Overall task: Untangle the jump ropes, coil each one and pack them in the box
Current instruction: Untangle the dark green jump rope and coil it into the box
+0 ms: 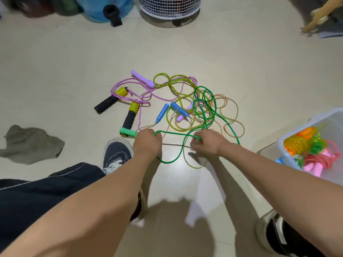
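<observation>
A tangle of jump ropes lies on the pale floor in front of me. The green rope [204, 101] loops through the pile and runs down to both hands. My left hand [146, 143] grips the green rope just beside its mint green handle [128, 132]. My right hand [207, 143] pinches the same green rope further along. A pink rope [130, 84] with purple handles, a yellow-green rope [176, 84] with black and yellow handles [106, 102], and a peach rope [232, 112] with blue handles [162, 113] stay knotted together. The clear plastic box [289, 138] stands at right.
Coiled orange, green and pink ropes [313, 149] lie inside the box. A grey cloth [29, 143] sits on the floor at left. My shoes [115, 154] are near the pile. A white wire basket [169, 8] and a blue container [107, 8] stand at the back.
</observation>
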